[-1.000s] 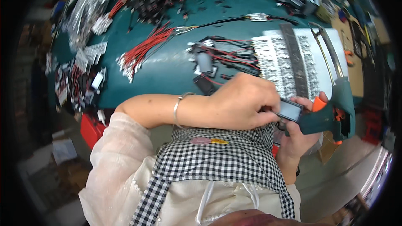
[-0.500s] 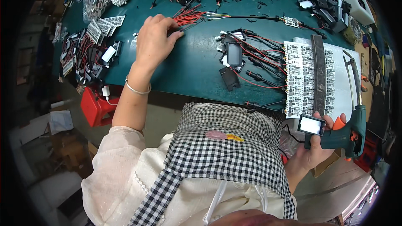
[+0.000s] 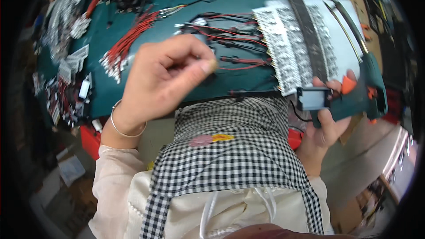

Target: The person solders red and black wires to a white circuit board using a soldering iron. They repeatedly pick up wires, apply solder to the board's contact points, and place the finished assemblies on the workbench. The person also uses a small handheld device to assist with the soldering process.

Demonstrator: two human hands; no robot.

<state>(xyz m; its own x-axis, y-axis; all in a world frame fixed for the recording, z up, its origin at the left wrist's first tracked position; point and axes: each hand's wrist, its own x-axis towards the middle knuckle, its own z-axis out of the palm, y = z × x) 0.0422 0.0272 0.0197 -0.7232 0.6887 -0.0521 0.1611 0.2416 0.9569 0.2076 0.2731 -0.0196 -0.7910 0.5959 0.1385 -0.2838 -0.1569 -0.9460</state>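
1. The left hand (image 3: 166, 79) is raised, fingers curled inward, thumb tip pressed against the forefinger in a pinch.
2. Its wrist bends upward from a forearm that enters from the lower left.
3. The right hand (image 3: 325, 124) sits low on the right, fingers wrapped in a closed grip, thumb on top.

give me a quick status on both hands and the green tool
Left hand raised over the table, fingertips pinched shut. Right hand gripping green tool. Red wires beyond, nothing between.

Whatever the left hand (image 3: 164, 84) pinches is too small to tell; parts heaped at the bench's (image 3: 239, 82) upper-left are blurred.
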